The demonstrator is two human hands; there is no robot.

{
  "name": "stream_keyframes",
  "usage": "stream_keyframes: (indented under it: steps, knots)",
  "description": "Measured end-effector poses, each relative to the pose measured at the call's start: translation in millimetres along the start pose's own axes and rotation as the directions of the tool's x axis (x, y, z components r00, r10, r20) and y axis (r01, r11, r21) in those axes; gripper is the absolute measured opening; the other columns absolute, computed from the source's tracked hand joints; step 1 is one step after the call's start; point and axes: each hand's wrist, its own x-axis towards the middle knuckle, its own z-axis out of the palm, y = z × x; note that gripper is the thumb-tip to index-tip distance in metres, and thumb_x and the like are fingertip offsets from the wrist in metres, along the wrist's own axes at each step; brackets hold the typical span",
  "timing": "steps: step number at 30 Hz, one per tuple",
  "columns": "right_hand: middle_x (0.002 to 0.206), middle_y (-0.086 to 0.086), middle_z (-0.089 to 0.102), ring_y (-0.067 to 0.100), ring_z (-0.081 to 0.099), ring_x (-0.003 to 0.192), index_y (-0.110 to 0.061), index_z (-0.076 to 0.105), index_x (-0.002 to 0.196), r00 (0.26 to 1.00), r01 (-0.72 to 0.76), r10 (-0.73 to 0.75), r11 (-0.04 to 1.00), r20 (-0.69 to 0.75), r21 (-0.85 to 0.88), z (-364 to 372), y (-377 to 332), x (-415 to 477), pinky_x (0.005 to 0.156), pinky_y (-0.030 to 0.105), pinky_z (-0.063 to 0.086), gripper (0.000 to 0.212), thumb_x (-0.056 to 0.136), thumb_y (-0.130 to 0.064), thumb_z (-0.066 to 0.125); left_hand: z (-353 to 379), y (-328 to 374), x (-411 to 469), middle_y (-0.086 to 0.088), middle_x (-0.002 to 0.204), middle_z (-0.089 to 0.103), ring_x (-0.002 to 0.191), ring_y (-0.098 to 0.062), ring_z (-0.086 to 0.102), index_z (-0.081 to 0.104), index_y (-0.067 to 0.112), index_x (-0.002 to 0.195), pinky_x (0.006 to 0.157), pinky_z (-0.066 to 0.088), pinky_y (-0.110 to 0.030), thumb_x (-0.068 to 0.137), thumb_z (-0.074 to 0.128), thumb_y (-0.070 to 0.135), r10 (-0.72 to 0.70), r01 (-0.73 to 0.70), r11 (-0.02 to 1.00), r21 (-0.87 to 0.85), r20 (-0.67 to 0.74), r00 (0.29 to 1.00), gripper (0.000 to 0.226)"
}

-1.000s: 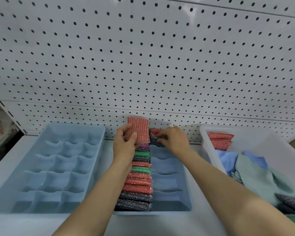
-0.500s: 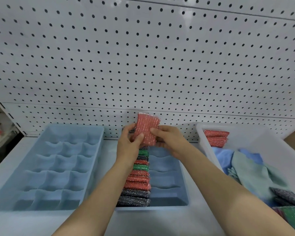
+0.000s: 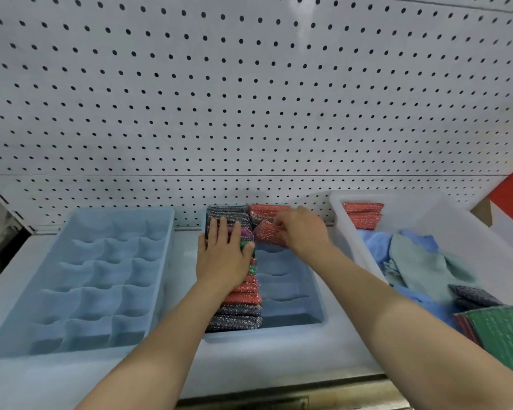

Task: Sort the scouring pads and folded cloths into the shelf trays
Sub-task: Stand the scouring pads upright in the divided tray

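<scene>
At the far end of the middle tray's (image 3: 290, 316) right column, the red scouring pad (image 3: 267, 233) sits upright on edge, right hand (image 3: 304, 232) over it, fingers curled onto its top and clamped on it; the exact finger hold is blurred. Just behind it, another red pad (image 3: 264, 210) is against the tray's back wall. The rest of the right column shows bare compartments. Left column is packed with a row of pads (image 3: 243, 300) on edge: silver-dark ones nearest, then red, green, purple, dark again at the far end. Left hand (image 3: 222, 255) lies flat on top of that row, fingers straight and slightly spread, pressing down, gripping nothing. Left of it, well apart, is the big blue divided tray (image 3: 80, 279). To the right stands a white bin (image 3: 339, 226) with a stack of red pads (image 3: 363, 216) at its far corner, blue and pale green folded cloths (image 3: 412, 261) piled in the middle, a dark pad (image 3: 474, 295) on them, and a green pad (image 3: 504, 335) nearest. All sit on a pale shelf (image 3: 264, 359) below a white pegboard (image 3: 249, 99).
</scene>
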Motion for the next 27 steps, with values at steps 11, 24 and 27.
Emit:
stream_keyframes:
  steps: [11,24,27]
  knots:
    - [0.109,0.006,0.068,0.026,0.056,0.112,-0.019,0.069,0.111,0.995,-0.075,0.082,0.988,-0.053,0.131,29.6,-10.2,1.1,0.086,0.036,0.050,0.028,0.084,-0.009,0.069,1.4,-1.9,-2.7,-0.005,0.166,-0.010,0.152,-0.023,-0.017,0.001,0.028,0.159,0.122,-0.009,-0.046,0.102,0.013,0.056,0.028,-0.028,1.000,0.008,-0.003,1.000,0.064]
    - [0.129,0.008,0.062,0.023,0.057,0.118,-0.013,0.063,0.128,0.999,0.014,-0.030,0.883,0.025,0.469,-56.1,46.8,-32.1,0.098,0.027,0.039,0.040,0.091,-0.027,0.068,-9.5,79.4,-8.7,-0.015,0.166,0.006,0.153,-0.030,-0.003,0.020,0.010,0.156,0.123,0.000,-0.048,0.104,0.024,0.051,-0.113,0.096,0.985,-0.145,-0.115,0.987,0.067]
    - [0.122,0.003,0.067,0.017,0.061,0.111,-0.014,0.068,0.121,0.999,0.007,-0.022,0.869,0.024,0.494,-109.5,101.4,-66.3,0.095,0.020,0.042,0.032,0.091,-0.026,0.068,-12.2,166.5,-24.2,-0.023,0.157,0.029,0.149,-0.035,0.018,0.038,0.004,0.148,0.122,0.012,-0.045,0.104,0.035,0.044,0.073,-0.130,0.944,-0.304,-0.193,0.979,0.059]
